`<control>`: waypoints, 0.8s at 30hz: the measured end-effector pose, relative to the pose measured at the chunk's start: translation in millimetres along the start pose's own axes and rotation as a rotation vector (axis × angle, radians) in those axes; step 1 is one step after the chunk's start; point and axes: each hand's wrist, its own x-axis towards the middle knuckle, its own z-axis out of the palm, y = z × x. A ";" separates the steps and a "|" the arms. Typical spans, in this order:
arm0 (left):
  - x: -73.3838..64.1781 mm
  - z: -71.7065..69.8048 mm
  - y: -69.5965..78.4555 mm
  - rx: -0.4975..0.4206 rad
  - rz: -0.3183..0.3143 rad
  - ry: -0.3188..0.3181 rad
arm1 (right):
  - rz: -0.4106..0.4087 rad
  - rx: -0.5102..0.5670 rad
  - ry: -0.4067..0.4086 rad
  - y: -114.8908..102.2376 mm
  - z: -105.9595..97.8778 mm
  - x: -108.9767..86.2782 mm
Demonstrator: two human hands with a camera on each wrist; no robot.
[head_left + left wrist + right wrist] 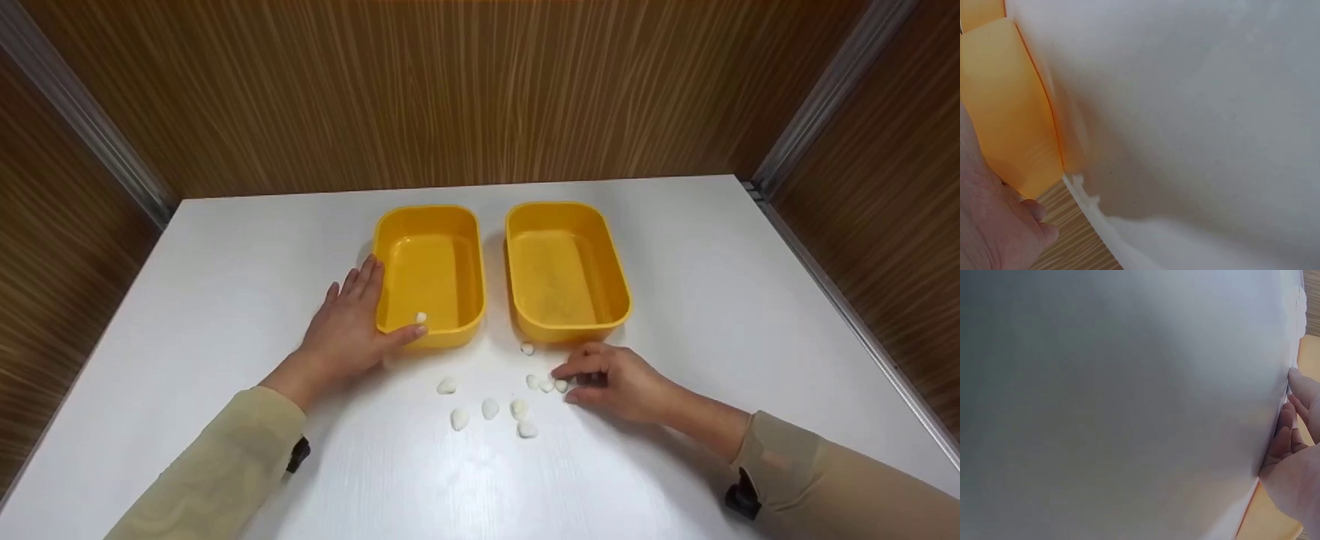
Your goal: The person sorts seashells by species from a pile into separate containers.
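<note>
Against the left side of the left yellow bin [480, 300], my left hand [346, 330] lies with fingers straight and its thumb over the near rim. Inside that bin, close to the thumb, sits one small white shell-like piece [421, 317]. My right hand [619, 382] is low over the table in front of the right yellow bin [574, 334], its thumb and forefinger around another small white shell-like piece [561, 385]. Two similar white pieces [546, 385] lie just left of those fingertips. The right wrist view shows the curled fingers [1283, 441] at its right edge.
Several more white pieces [490, 409] are scattered on the white table [420, 480] in front of the bins. One piece [527, 349] lies close to the right bin's near wall. Wood-grain panels [480, 97] enclose the table at the back and both sides.
</note>
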 end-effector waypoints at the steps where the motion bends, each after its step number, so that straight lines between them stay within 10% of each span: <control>1: 0.1 0.1 -0.3 -0.001 0.000 -0.001 | 0.004 0.000 -0.001 -0.4 0.1 0.0; 24: 0.2 -0.1 -0.4 0.000 -0.002 -0.005 | -0.023 0.010 0.035 0.2 2.3 0.2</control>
